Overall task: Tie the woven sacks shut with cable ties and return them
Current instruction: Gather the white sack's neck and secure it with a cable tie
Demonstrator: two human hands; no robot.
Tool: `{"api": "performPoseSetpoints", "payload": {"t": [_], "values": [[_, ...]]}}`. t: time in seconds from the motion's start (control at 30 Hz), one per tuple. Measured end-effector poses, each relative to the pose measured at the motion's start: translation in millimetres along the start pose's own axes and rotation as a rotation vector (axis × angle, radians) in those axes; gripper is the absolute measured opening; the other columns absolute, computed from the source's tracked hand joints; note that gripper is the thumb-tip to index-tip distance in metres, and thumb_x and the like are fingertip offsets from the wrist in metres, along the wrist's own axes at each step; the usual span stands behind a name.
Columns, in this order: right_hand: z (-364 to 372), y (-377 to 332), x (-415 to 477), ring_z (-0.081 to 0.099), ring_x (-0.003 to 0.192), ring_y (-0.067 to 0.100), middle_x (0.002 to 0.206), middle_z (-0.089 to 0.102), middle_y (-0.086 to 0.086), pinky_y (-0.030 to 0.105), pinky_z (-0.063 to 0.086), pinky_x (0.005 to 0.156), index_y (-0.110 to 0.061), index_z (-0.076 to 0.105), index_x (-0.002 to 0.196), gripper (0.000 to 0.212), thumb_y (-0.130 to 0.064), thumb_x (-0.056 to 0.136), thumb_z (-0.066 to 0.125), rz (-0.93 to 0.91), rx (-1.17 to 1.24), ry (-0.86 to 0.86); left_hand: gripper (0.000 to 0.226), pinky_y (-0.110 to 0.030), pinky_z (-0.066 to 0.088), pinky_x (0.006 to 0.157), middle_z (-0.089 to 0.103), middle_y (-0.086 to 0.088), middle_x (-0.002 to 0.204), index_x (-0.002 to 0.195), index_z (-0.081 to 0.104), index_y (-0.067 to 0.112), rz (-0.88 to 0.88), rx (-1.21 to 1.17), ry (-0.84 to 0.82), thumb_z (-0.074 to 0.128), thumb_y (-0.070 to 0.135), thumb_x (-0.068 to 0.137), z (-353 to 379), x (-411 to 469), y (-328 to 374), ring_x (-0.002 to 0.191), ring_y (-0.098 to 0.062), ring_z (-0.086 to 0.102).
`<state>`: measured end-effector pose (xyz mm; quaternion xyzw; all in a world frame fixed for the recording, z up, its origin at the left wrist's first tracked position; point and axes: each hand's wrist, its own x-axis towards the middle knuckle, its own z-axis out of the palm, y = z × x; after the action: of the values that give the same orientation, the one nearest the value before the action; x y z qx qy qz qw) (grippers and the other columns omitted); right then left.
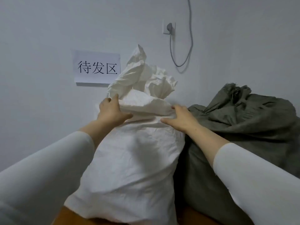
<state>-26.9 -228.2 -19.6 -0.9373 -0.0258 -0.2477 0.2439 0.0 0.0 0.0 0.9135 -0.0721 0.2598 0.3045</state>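
Note:
A full white woven sack (129,163) stands upright against the wall in the middle of the view. Its top (146,75) is bunched and gathered into a neck near the right side. My left hand (112,111) grips the sack's upper left fold, thumb under the fold and fingers over it. My right hand (180,118) holds the fold's right end, fingers pressed into the fabric. A grey-green woven sack (243,132) leans next to it on the right, its mouth gathered. No cable tie is visible.
A white paper sign (97,67) with black characters hangs on the wall behind the sacks. A wall socket (169,27) with a plugged grey cable (183,62) sits above. Brown floor (65,216) shows at the bottom.

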Motion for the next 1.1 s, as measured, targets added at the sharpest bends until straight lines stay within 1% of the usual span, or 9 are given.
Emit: {"api": "performPoseSetpoints", "payload": {"t": [0.2,0.33,0.43,0.5,0.6,0.77,0.97,1.03,1.1], "values": [[38.5,2.7,51.8,0.015,0.143,0.031,0.155,-0.013,-0.005,0.057,0.031,0.108,-0.045,0.002,0.144,0.105,-0.071,0.063,0.065,0.055,0.164,0.059,0.131,-0.061,0.007,0.112,-0.026,0.003,0.154,0.141,-0.018,0.044,0.098,-0.006,-0.019,0.077,0.063,0.053,17.0,58.5,-38.9,0.142,-0.027,-0.023],[55.5,6.1,83.8,-0.004,0.145,0.033,0.152,-0.028,-0.001,0.058,0.019,0.114,-0.044,-0.010,0.143,0.127,-0.067,0.052,0.076,0.069,0.139,0.092,0.149,-0.064,0.008,0.112,-0.031,0.006,0.152,0.137,-0.031,0.040,0.157,-0.007,-0.030,0.081,0.063,0.041,28.7,93.4,-46.7,0.145,-0.022,-0.017],[61.4,7.9,102.8,-0.005,0.145,0.035,0.150,-0.035,-0.001,0.057,0.015,0.115,-0.047,-0.018,0.140,0.137,-0.065,0.046,0.079,0.081,0.169,0.075,0.156,-0.059,0.021,0.111,-0.035,-0.003,0.150,0.132,-0.038,0.042,0.197,-0.032,-0.051,0.085,0.058,0.036,33.9,111.0,-49.0,0.146,-0.029,0.007],[63.0,7.3,113.7,-0.010,0.145,0.031,0.148,-0.038,-0.001,0.059,0.012,0.115,-0.047,-0.020,0.140,0.140,-0.064,0.044,0.081,0.053,0.195,0.101,0.155,-0.054,0.031,0.109,-0.022,-0.008,0.155,0.126,-0.041,0.047,0.234,-0.027,-0.084,0.086,0.056,0.039,37.3,119.1,-50.0,0.143,-0.031,0.019],[61.4,4.6,128.7,-0.022,0.143,0.026,0.146,-0.041,-0.001,0.064,0.005,0.113,-0.051,-0.023,0.136,0.141,-0.061,0.043,0.082,-0.019,0.170,0.156,0.142,-0.046,0.041,0.103,0.028,-0.009,0.153,0.125,-0.038,0.053,0.290,0.000,-0.174,0.081,0.059,0.048,48.9,128.0,-47.3,0.132,-0.030,0.042],[50.9,-0.7,150.3,-0.036,0.137,0.027,0.143,-0.046,-0.002,0.065,-0.003,0.111,-0.054,-0.023,0.135,0.137,-0.058,0.048,0.083,-0.286,-0.015,0.157,0.085,-0.038,0.037,0.107,0.054,0.006,0.135,0.137,0.027,0.054,0.259,0.053,-0.347,0.051,0.047,0.056,66.4,134.1,-38.4,0.125,-0.020,0.048],[57.4,-1.1,175.3,-0.023,0.142,0.033,0.158,-0.008,-0.012,0.071,-0.017,0.102,-0.060,0.012,0.137,0.087,-0.073,0.065,0.059,-0.360,-0.352,-0.075,0.069,-0.039,0.041,0.103,0.062,0.007,0.122,0.125,0.050,0.047,0.227,0.030,-0.370,0.052,0.044,0.056,79.1,128.0,-38.3,0.116,-0.018,0.054],[62.7,0.3,179.2,-0.001,0.146,0.030,0.156,0.019,-0.010,0.070,-0.014,0.103,-0.053,0.031,0.135,0.072,-0.074,0.069,0.052,-0.288,-0.364,-0.163,0.063,-0.040,0.043,0.098,0.059,0.002,0.121,0.123,0.053,0.035,0.286,0.129,-0.162,0.061,0.046,0.061,77.8,128.7,-37.8,0.114,-0.022,0.053],[70.6,4.6,181.5,0.035,0.135,0.026,0.137,0.051,-0.005,0.061,0.007,0.111,-0.043,0.054,0.123,0.057,-0.070,0.073,0.053,-0.238,-0.222,-0.237,0.078,-0.043,0.037,0.104,0.042,-0.005,0.136,0.132,0.042,0.025,0.390,0.164,0.002,0.074,0.040,0.063,77.0,135.1,-38.0,0.126,-0.028,0.039]]}}
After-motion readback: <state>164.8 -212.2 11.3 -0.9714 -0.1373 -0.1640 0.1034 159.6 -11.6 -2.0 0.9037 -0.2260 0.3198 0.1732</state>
